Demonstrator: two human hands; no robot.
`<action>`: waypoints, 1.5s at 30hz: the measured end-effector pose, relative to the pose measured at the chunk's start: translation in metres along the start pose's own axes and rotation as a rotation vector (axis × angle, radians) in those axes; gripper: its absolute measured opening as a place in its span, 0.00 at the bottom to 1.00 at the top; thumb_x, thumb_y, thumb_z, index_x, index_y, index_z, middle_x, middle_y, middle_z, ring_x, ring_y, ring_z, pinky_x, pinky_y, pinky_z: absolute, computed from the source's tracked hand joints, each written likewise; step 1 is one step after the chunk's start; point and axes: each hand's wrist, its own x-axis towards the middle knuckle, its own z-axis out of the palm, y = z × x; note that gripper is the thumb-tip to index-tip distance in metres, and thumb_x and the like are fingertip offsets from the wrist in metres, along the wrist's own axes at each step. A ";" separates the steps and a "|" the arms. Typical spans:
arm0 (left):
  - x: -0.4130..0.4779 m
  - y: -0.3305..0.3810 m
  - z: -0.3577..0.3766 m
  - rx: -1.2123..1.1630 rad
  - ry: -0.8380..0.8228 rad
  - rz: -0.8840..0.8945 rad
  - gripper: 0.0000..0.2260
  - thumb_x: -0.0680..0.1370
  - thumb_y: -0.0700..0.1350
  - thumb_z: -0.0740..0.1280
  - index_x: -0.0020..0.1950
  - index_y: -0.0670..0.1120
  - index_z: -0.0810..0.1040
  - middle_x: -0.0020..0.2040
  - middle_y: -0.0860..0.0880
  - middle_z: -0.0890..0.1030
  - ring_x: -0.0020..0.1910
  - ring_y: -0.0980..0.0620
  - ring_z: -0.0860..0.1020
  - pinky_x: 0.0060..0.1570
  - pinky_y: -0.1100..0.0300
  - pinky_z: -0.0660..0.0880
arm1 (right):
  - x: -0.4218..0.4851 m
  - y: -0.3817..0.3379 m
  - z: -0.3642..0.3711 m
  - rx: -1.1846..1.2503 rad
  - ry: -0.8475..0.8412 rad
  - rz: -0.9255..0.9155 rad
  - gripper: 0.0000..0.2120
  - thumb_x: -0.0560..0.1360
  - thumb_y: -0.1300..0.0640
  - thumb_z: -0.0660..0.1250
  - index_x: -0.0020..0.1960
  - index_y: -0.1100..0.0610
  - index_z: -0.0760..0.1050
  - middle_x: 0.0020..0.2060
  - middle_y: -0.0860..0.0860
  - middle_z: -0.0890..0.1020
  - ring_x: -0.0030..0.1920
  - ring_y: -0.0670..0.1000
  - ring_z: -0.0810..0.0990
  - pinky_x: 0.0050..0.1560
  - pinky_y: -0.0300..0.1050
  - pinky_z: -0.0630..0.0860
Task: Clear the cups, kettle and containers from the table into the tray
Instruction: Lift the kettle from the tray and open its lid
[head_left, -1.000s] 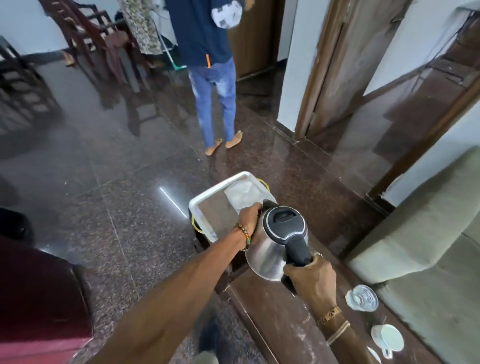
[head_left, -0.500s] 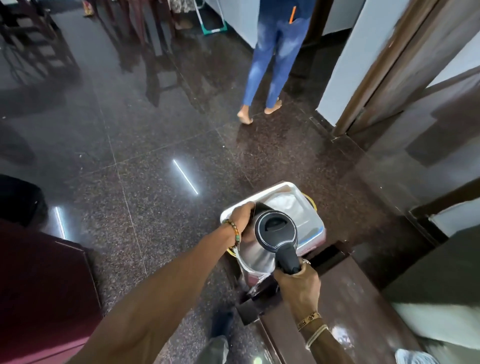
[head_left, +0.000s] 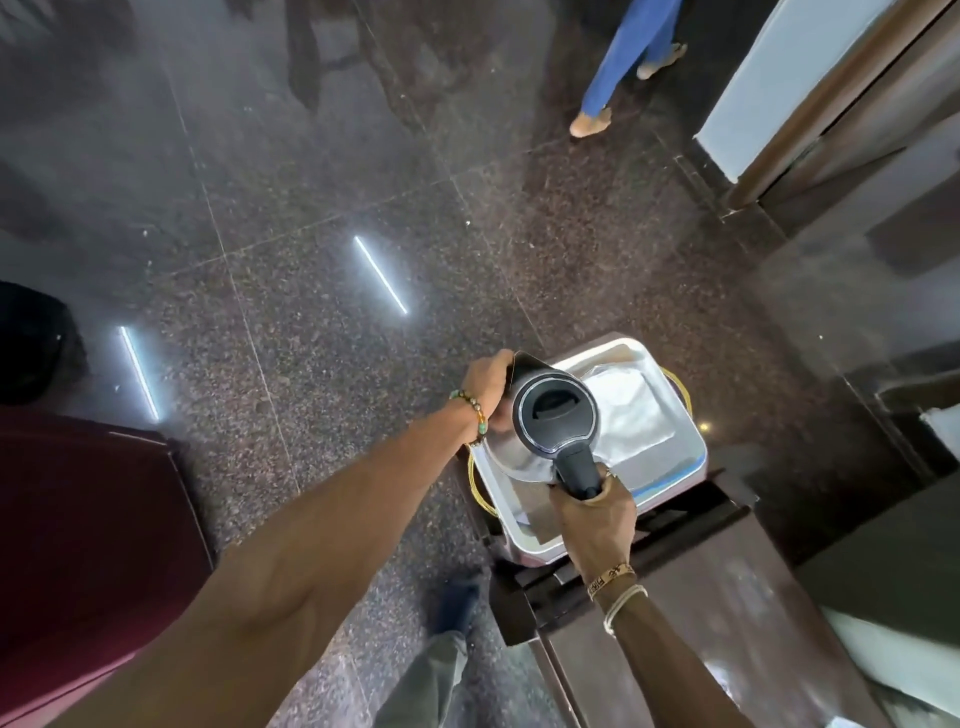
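A steel kettle (head_left: 551, 418) with a black lid and handle is held upright over the near-left part of a silver tray (head_left: 675, 470). My right hand (head_left: 592, 512) grips the black handle from the near side. My left hand (head_left: 488, 384) presses against the kettle's far-left side by the spout. The tray has gold handles and a white cloth (head_left: 631, 415) lying inside it. Whether the kettle's base touches the tray floor I cannot tell. No cups or containers are in view.
The tray sits on a dark stand beyond the end of the brown wooden table (head_left: 717, 623). A maroon seat (head_left: 88, 545) is at the left. Polished granite floor lies all around. A person in blue jeans (head_left: 618, 67) walks away at the top. A doorframe stands at the upper right.
Both hands have carried the kettle away from the table and over the tray, then lower into it. My view tilted down. The person in jeans moved farther off.
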 end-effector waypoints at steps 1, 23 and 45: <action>0.004 -0.001 0.001 -0.002 0.007 0.002 0.17 0.77 0.52 0.61 0.32 0.44 0.74 0.33 0.44 0.79 0.34 0.46 0.76 0.40 0.52 0.73 | 0.005 0.002 0.003 -0.008 -0.004 0.006 0.09 0.63 0.59 0.75 0.35 0.56 0.74 0.26 0.49 0.75 0.28 0.53 0.70 0.30 0.41 0.69; 0.034 -0.029 0.002 -0.076 -0.017 -0.071 0.20 0.76 0.51 0.63 0.52 0.34 0.81 0.44 0.38 0.80 0.43 0.45 0.77 0.49 0.46 0.75 | 0.032 0.031 0.027 -0.044 -0.052 -0.042 0.09 0.61 0.55 0.73 0.34 0.53 0.73 0.28 0.50 0.78 0.27 0.48 0.70 0.27 0.41 0.74; -0.040 0.018 -0.014 0.772 0.095 0.681 0.22 0.82 0.55 0.53 0.51 0.38 0.77 0.44 0.36 0.79 0.46 0.38 0.77 0.44 0.49 0.71 | -0.013 0.006 -0.058 -0.539 -0.036 -0.310 0.42 0.63 0.27 0.65 0.67 0.53 0.69 0.60 0.54 0.75 0.59 0.58 0.74 0.61 0.55 0.70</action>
